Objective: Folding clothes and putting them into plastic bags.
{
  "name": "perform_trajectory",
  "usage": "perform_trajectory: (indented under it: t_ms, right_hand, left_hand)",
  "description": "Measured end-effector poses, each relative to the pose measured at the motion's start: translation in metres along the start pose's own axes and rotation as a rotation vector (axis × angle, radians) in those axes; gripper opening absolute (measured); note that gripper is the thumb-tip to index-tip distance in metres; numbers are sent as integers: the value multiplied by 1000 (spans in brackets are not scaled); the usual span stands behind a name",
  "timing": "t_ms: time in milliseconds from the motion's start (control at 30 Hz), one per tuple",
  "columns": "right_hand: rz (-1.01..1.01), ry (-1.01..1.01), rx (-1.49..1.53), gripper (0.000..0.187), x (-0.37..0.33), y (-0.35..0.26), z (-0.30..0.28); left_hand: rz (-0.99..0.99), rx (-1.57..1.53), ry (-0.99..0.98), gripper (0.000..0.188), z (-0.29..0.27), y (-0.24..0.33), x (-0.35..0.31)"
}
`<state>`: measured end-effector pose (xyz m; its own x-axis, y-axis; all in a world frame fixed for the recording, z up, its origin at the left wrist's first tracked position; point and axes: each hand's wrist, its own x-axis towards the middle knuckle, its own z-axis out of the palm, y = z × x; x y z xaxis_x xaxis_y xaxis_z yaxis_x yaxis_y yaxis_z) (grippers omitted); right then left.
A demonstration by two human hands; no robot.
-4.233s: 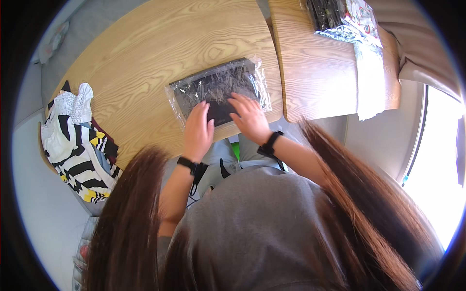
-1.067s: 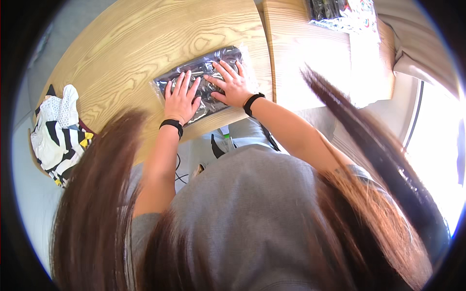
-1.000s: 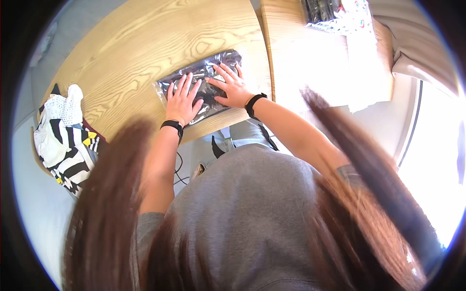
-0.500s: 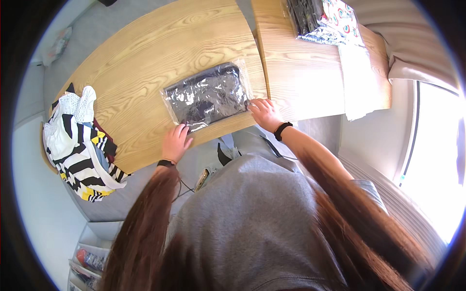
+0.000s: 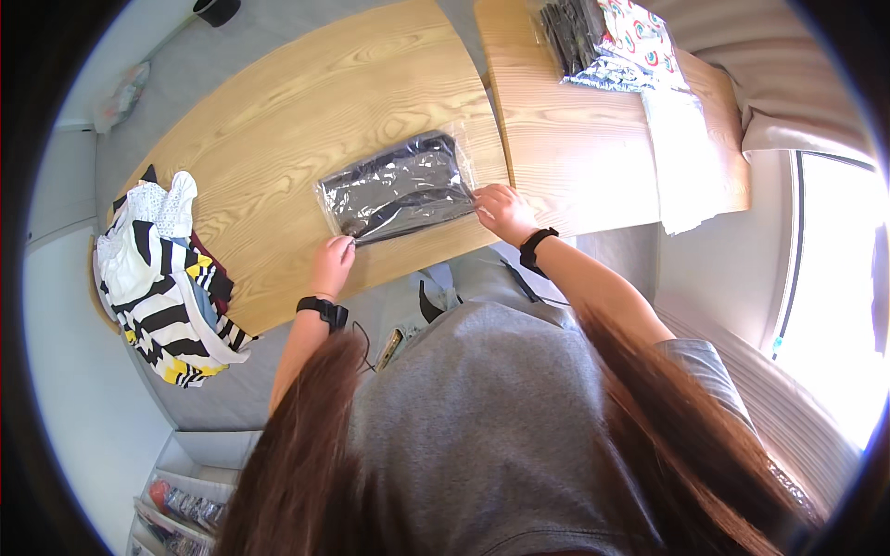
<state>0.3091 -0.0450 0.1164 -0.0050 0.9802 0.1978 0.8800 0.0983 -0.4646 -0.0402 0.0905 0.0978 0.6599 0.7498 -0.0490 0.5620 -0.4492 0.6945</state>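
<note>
A clear plastic bag (image 5: pixel 399 193) with a dark, folded, cloth-like item inside lies flat near the front edge of the wooden table (image 5: pixel 278 120). Glare off the plastic hides some of its contents. At the bag's near left corner, my left hand (image 5: pixel 331 267) pinches the plastic between thumb and fingers. My right hand (image 5: pixel 505 214) grips the near right corner, its fingers curled over the bag's edge. Both wrists wear black bands.
Striped black, white and yellow clothes (image 5: pixel 171 296) are heaped at the table's left end. On the right-hand table (image 5: pixel 575 139) sit more bagged, folded items (image 5: pixel 640 42) and white sheets (image 5: pixel 681 167). A shelf (image 5: pixel 199 454) with packaged things stands low at left.
My left hand has closed on the bag's near left corner, its fingers no longer spread. The bag's plastic looks smoother, and the view has shifted slightly.
</note>
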Motion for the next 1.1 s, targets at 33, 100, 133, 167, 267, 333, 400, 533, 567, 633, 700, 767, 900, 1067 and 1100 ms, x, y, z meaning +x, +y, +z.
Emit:
perform_trajectory:
  t_ms: [33,100,133,167,267,333,400,533,567,633,700,767,900,1067,1100]
  right_hand:
    - [-14,12,36,10,9,0,-12]
    - [76,-34,235,10,27,-6,-37]
    - [171,-85,436,11,33,-10,-50]
    - [230,-114,557,12,41,-11,-61]
    - [441,-326,738,14,73,-16,-93]
    - [495,-404,770,20,88,-3,-86]
    - [456,-365,689,23,96,19,-67]
    - [790,28,745,30,89,68,-2]
    - [779,15,754,30,85,71,11]
    - [917,-124,448,38,72,81,30]
    - [920,-166,505,44,58,68,40]
    - [949,-193,489,45,48,50,48]
    - [968,-129,564,47,35,44,64]
    - [888,-338,466,40,57,21,51]
    - [877,-262,499,41,58,19,50]
  left_hand:
    - [-83,-37,6,16,-9,3,5]
    - [-215,-159,-57,17,-38,10,15]
    - [-350,-285,-128,18,-53,12,20]
    - [-347,-359,-131,19,-67,11,25]
    - [-402,-492,-184,19,-103,20,41]
    - [-392,-479,-206,19,-107,15,57]
    - [-560,-522,-245,20,-101,18,84]
    - [-462,-386,215,44,-49,-25,99]
    - [-519,-284,187,50,-42,-53,87]
    - [-657,-172,83,57,-26,-86,66]
    - [-697,-220,103,57,-6,-93,38]
    - [-709,-211,111,56,5,-90,20]
    - [-783,-325,69,50,19,-52,29]
    - [-767,-452,-69,36,11,-60,22]
    - [-744,-493,5,34,12,-57,21]
